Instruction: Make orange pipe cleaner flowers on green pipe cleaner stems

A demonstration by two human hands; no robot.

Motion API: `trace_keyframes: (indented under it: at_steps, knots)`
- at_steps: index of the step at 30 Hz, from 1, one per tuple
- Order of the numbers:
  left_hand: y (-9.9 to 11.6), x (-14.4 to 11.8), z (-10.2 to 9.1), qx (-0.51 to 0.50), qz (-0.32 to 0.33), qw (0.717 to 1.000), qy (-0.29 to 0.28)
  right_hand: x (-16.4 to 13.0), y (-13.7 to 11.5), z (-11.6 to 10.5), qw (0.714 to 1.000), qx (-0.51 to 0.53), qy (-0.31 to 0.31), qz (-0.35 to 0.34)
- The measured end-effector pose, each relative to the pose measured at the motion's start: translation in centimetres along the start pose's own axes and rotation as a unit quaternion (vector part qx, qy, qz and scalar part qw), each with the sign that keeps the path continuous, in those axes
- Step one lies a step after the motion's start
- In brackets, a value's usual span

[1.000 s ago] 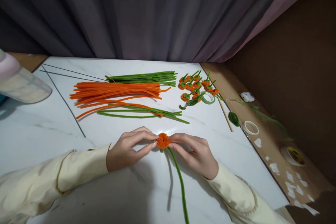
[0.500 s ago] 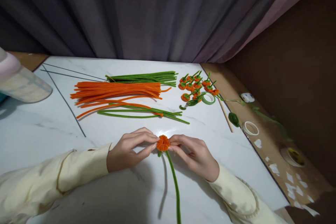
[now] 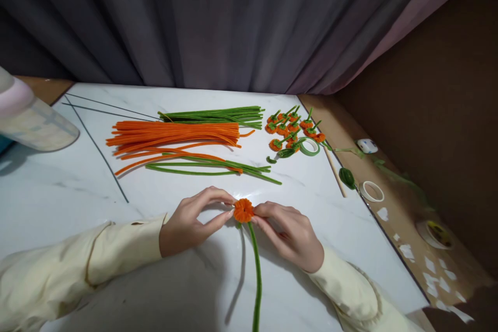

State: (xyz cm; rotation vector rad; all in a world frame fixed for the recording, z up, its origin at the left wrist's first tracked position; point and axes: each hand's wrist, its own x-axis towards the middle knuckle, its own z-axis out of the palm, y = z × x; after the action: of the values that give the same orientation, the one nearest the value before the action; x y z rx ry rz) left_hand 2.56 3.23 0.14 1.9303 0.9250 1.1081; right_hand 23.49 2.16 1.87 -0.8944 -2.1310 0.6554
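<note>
Between my hands, above the white marbled tabletop, is a small round orange pipe-cleaner pumpkin with a dark hole in its middle. My left hand pinches its left side between thumb and forefinger. On the opposite side, the thumb and fingers of my right hand grip the edge. A long green pipe cleaner hangs from its underside and runs down past the lower edge of the view. A short green end also shows below the pumpkin.
Bundles of orange pipe cleaners and green pipe cleaners lie beyond my hands. Several finished orange pumpkins sit by a roll of green tape. A white tape ring and paper scraps are at right; a bottle stands left.
The orange pumpkin has turned slightly between my fingers, and the hanging green pipe cleaner has swung a little to the left. Both hands keep nearly the same place.
</note>
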Motion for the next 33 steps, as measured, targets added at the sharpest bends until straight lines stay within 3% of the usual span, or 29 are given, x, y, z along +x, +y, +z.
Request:
trace_keyframes:
  at_steps: [6, 18, 28, 33]
  knots:
    - [0.0, 0.4, -0.2, 0.01, 0.065, 0.998, 0.003, 0.1, 0.0, 0.2, 0.999, -0.01, 0.033, 0.008]
    - [-0.3, 0.4, -0.1, 0.088, 0.094, 0.992, 0.018, 0.2, 0.1, 0.5, 1.0, 0.007, 0.021, 0.01]
    - [-0.4, 1.1, -1.3, 0.181, 0.169, 0.961, -0.12, 0.2, 0.4, 0.4, 1.0, 0.018, -0.018, 0.011]
    - [-0.5, 1.5, -1.6, 0.183, 0.184, 0.955, -0.145, 0.2, 0.4, 0.4, 1.0, 0.017, -0.018, 0.003]
